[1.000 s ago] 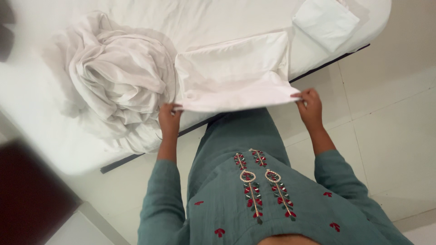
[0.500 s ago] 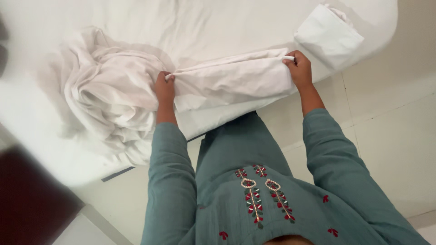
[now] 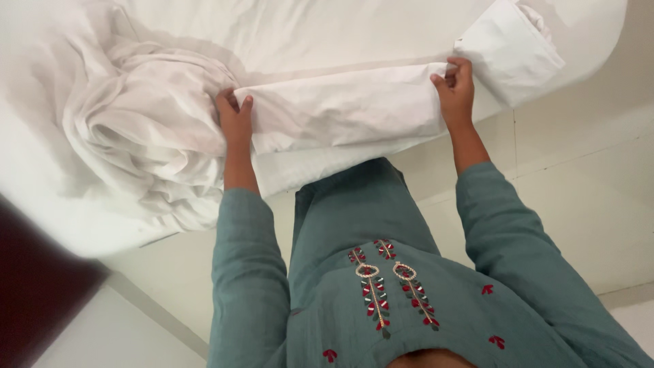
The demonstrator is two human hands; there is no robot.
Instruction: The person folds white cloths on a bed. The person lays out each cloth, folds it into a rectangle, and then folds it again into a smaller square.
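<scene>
- Both hands are now lying further up the bed than a moment earlier, having carried the near edge of the white pillowcase over onto its far edge, so the cloth is sitting doubled where it had been held out flat.
- Head view: the left hand is pressing down on the left end of the fold, fingers curled narrow with the thumb tucked over the cloth, right beside the crumpled white sheet that is heaped on the mattress.
- Head view: the right hand is pinching the right corner of the fold between thumb and fingertips, its knuckles touching a second, already folded white cloth lying near the bed's corner.
- Head view: the pillowcase is resting along the near edge of the white bed, stretched between the two hands, with the lower layer showing just beneath the upper one.
- Head view: the person, in a teal embroidered tunic, is standing on a pale tiled floor close against the bed.
- Judged from this, the first fold is being set down; the next move is calling for the edges to be squared and the crease smoothed before any further fold across the width.
</scene>
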